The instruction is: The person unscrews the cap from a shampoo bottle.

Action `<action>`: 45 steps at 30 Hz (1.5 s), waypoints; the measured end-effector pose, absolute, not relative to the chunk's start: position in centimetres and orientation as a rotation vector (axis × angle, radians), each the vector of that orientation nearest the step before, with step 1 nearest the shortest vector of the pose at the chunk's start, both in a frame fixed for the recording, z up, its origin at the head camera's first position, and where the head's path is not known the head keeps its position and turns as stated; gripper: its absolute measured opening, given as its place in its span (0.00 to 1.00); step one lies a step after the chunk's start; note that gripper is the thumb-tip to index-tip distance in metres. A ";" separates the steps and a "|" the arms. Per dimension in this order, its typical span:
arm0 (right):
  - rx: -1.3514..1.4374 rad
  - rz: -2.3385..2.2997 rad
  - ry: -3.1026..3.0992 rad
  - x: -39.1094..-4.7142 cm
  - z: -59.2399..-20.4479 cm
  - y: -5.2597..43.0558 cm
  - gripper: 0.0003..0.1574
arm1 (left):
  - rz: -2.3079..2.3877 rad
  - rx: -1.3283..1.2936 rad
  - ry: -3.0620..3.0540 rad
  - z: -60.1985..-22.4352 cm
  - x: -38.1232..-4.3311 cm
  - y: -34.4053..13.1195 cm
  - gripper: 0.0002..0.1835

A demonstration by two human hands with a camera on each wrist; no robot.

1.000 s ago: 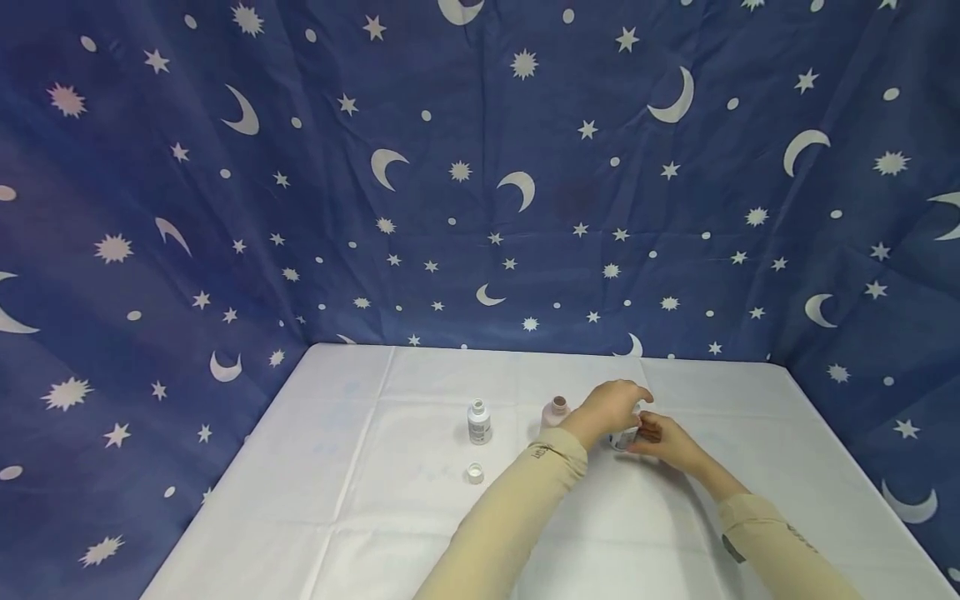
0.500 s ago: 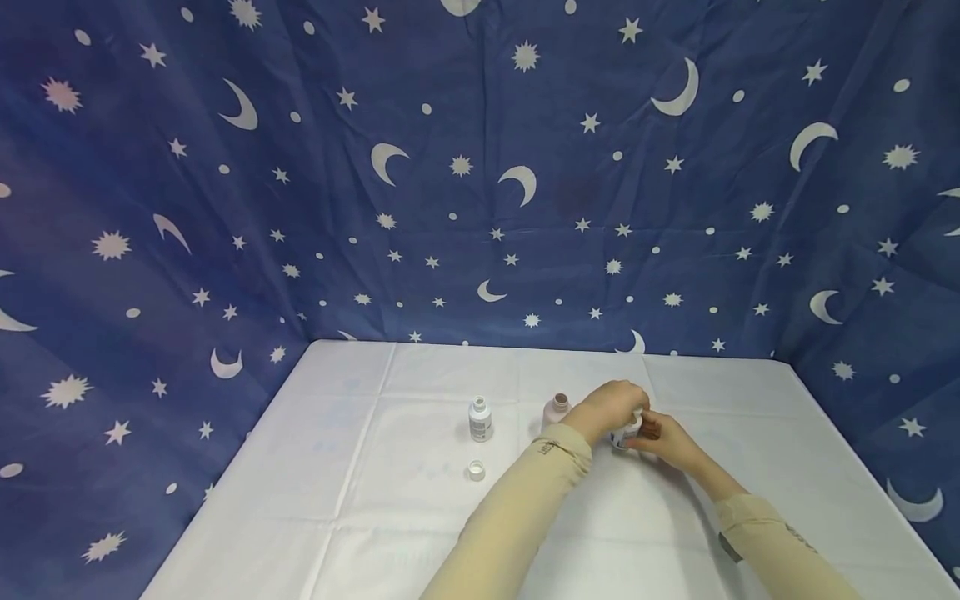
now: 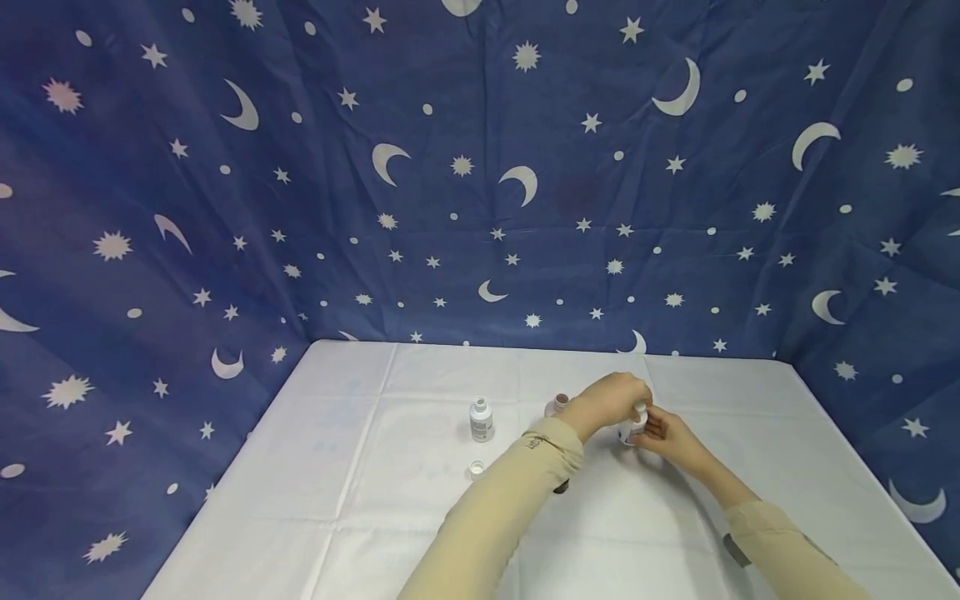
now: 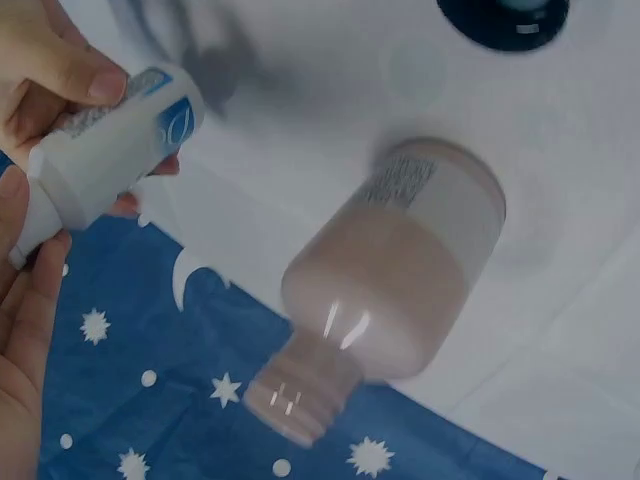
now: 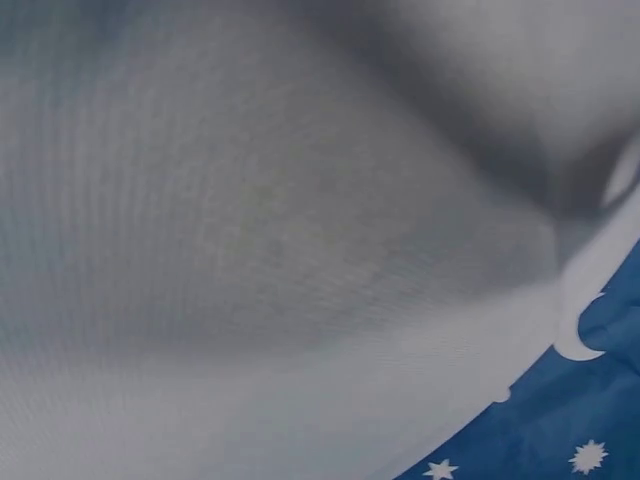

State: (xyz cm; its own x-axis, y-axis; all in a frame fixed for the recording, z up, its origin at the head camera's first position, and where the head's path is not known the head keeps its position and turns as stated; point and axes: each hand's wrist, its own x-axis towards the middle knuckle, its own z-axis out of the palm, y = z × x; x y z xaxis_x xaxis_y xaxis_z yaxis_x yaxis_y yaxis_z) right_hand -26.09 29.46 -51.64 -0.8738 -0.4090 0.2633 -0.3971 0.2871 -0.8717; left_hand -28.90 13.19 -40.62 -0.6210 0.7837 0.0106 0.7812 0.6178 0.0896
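Observation:
Both hands are on a small white bottle [image 3: 628, 432] with a blue-and-white label, to the right on the table. My right hand [image 3: 673, 437] holds its body between thumb and fingers. From above, my left hand [image 3: 611, 398] pinches the white cap [image 4: 38, 222] on its neck. The left wrist view shows the bottle upside down, with the right hand's fingers on the body. Just left of the hands, partly hidden by the left wrist, stands an uncapped bottle of pinkish liquid [image 4: 390, 270]. Neither hand appears in the right wrist view.
Further left stands an uncapped white bottle [image 3: 481, 422], with a loose white cap [image 3: 476, 469] in front of it beside the left sleeve. A dark round cap-like piece [image 3: 561, 486] lies by the left forearm. A starry blue curtain [image 3: 480, 208] hangs behind the white-covered table [image 3: 420, 375].
The hands and the white bottle have shifted slightly away and to the right. My left forearm has swung a little left, uncovering the dark round piece and partly covering the pink bottle and loose cap.

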 end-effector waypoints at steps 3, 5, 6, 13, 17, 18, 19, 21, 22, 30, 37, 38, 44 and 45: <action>-0.804 -1.724 2.507 -25.8 -51.1 29.1 0.33 | 0.154 1.409 2.756 -40.0 -28.9 12.7 0.15; -0.801 -1.722 2.505 -25.4 -50.7 29.0 0.32 | 0.177 1.443 2.719 -39.5 -28.8 12.3 0.15; -0.807 -1.711 2.505 -25.2 -50.4 28.9 0.31 | 0.196 1.468 2.697 -39.3 -28.7 12.1 0.15; -0.928 -1.631 2.491 -23.9 -48.7 28.3 0.31 | 0.208 1.637 2.548 -37.6 -28.2 10.6 0.17; -0.977 -1.582 2.506 -23.5 -48.1 28.2 0.32 | 0.209 1.690 2.501 -37.1 -28.1 10.2 0.17; -0.983 -1.575 2.511 -23.4 -48.0 28.2 0.32 | 0.212 1.692 2.503 -37.0 -28.1 10.1 0.17; -0.986 -1.576 2.514 -23.3 -47.9 28.1 0.31 | 0.217 1.699 2.512 -37.1 -28.0 10.1 0.16; -0.990 -1.578 2.537 -23.2 -47.6 27.9 0.30 | 0.236 1.729 2.563 -37.2 -28.0 9.9 0.13; -0.988 -1.572 2.558 -23.2 -47.4 27.8 0.30 | 0.259 1.739 2.607 -37.4 -27.9 9.8 0.13; -0.890 -1.453 2.707 -23.3 -46.5 27.1 0.29 | 0.516 1.726 2.754 -38.3 -27.9 9.1 0.12; -0.900 -1.427 2.730 -23.2 -46.6 27.3 0.28 | 0.385 1.690 2.757 -37.8 -27.8 9.1 0.15; -0.905 -1.419 2.732 -23.2 -46.6 27.3 0.28 | 0.389 1.686 2.741 -37.8 -27.9 9.0 0.15; -0.866 -1.403 2.717 -23.5 -46.2 27.6 0.32 | 0.422 1.675 2.581 -37.1 -28.4 8.2 0.21; -0.852 -1.406 2.706 -23.5 -46.1 27.7 0.32 | 0.421 1.679 2.560 -36.9 -28.5 8.2 0.22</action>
State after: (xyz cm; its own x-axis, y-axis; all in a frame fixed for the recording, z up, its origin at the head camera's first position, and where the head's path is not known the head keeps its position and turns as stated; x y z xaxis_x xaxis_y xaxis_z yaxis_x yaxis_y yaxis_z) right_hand -23.52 27.69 -46.14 -0.8547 -0.4492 0.2601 -0.4710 0.4605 -0.7524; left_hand -28.47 8.20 -36.94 -0.4089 0.9064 0.1055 0.8925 0.3732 0.2532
